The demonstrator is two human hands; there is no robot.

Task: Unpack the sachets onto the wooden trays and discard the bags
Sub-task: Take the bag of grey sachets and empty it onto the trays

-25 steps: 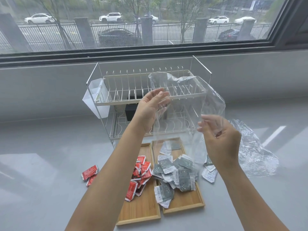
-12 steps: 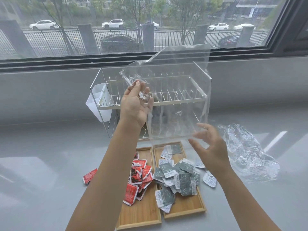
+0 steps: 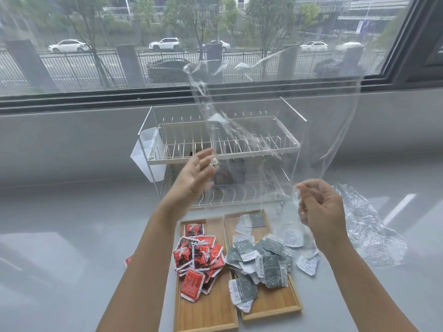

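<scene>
A large clear plastic bag point(image 3: 275, 111) is stretched out in the air in front of the rack, empty and see-through. My left hand point(image 3: 194, 178) pinches one lower corner of it between thumb and fingers. My right hand point(image 3: 321, 212) is closed on the opposite lower edge. Below them lie two wooden trays side by side. The left tray point(image 3: 206, 315) carries a heap of red sachets point(image 3: 196, 255). The right tray point(image 3: 273, 305) carries grey-green sachets point(image 3: 261, 259), and a few white ones point(image 3: 308, 263) have spilled off its right edge onto the counter.
A white wire dish rack point(image 3: 227, 149) with a side cup stands behind the trays against the window sill. A crumpled clear bag point(image 3: 369, 233) lies on the counter to the right. One red sachet point(image 3: 128, 261) peeks out left of my left forearm.
The bag has been lifted and spread higher. My left hand dropped lower and shifted right; my right hand went from open below the bag to closed on its edge.
</scene>
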